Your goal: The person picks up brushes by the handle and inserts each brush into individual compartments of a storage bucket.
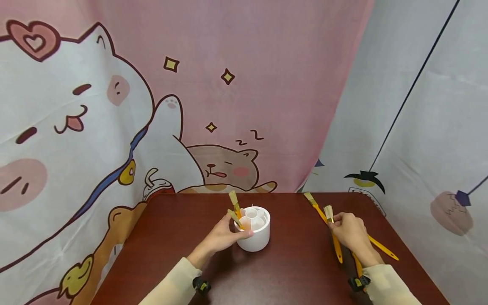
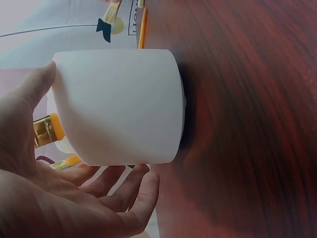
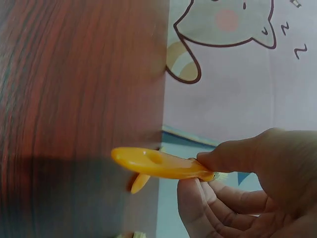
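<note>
A white round pot (image 1: 254,242) with inner compartments stands on the table, and my left hand (image 1: 223,236) holds it from the left side. In the left wrist view the thumb lies at the pot's rim while the fingers curve along its side. Two paintbrushes with yellow-orange handles lean in the pot, bristles up; the nearer paintbrush (image 1: 235,218) rises beside my thumb. My right hand (image 1: 348,231) pinches another paintbrush (image 3: 158,163) near its ferrule between thumb and fingers. Its bristles point up and its handle hangs down, over the right of the table.
More yellow-handled paintbrushes lie on the right of the dark red-brown table (image 1: 183,228), partly hidden under my right hand, one handle (image 1: 383,248) reaching toward the right edge. A cartoon-printed curtain (image 1: 289,106) hangs behind the table's back edge.
</note>
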Demonstrator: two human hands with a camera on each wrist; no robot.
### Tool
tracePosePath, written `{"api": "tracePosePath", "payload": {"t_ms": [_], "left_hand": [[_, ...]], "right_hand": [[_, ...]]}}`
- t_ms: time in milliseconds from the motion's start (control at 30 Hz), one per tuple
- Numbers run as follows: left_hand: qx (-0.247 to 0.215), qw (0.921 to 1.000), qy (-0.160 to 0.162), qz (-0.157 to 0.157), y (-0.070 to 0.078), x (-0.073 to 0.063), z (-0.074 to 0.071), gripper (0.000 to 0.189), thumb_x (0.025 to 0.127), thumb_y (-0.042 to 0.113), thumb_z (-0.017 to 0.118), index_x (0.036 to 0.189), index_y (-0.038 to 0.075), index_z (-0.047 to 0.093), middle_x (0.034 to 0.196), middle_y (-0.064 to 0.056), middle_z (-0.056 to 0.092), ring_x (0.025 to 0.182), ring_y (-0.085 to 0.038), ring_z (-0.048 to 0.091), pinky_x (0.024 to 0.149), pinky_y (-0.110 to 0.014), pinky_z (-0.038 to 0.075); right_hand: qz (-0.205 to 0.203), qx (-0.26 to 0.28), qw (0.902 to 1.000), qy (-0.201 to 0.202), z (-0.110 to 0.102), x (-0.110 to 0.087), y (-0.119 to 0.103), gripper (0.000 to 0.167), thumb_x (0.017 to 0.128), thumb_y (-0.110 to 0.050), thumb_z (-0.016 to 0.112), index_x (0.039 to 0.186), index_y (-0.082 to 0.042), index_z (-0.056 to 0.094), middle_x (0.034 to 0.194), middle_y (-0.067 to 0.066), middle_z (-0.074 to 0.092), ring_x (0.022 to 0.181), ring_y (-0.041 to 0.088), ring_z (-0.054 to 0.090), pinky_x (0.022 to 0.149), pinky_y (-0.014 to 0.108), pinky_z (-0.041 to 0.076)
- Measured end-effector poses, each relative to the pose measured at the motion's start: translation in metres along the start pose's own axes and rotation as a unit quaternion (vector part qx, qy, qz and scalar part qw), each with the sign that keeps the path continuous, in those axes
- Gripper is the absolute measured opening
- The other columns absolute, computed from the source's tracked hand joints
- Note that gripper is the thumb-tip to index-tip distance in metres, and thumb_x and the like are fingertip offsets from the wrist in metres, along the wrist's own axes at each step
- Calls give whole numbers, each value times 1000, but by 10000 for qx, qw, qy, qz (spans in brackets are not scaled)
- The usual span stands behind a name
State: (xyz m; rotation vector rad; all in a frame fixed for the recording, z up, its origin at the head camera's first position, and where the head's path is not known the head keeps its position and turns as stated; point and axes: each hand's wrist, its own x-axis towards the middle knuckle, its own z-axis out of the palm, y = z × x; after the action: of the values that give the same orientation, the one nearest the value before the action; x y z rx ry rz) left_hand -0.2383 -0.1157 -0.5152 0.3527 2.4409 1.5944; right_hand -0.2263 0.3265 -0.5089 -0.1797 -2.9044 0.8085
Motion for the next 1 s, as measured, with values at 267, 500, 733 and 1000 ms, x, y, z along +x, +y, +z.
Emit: {"api": "tracePosePath", "payload": {"t_ms": [267,500,733,1000], "left_hand": [[59,10000,-3,29,0,1,1,92,94,45,98,167,10,53,156,-15,70,147,-36,66,129,-69,48],[117,9999,-7,-21,-2,1,1,92,94,47,98,166,11,54,156,-15,70,145,-36,67,126,-71,50],[53,10000,-17,-16,-3,2,1,91,94,46,98,166,12,55,156,-14,71,146,-35,67,127,-70,49],[23,10000,-59,-16,-2,3,1,92,95,46,97,168,12,53,156,-14,71,145,-35,67,126,-70,50]], "right_hand": [[-82,124,9998,121,0,-6,-18,33,106,-21,83,121,8,79,100,16,84,71,19,69,61,33,55],[-313,240,9990,206,0,-12,-33,32,104,-19,84,121,7,80,99,15,83,67,17,67,58,29,54],[-488,276,9980,297,-1,-15,-41,32,104,-19,84,122,7,80,100,16,83,66,15,65,57,28,51],[-685,372,9963,356,-2,-18,-46,28,103,-18,86,118,4,79,95,12,81,60,15,59,53,28,46]]}}
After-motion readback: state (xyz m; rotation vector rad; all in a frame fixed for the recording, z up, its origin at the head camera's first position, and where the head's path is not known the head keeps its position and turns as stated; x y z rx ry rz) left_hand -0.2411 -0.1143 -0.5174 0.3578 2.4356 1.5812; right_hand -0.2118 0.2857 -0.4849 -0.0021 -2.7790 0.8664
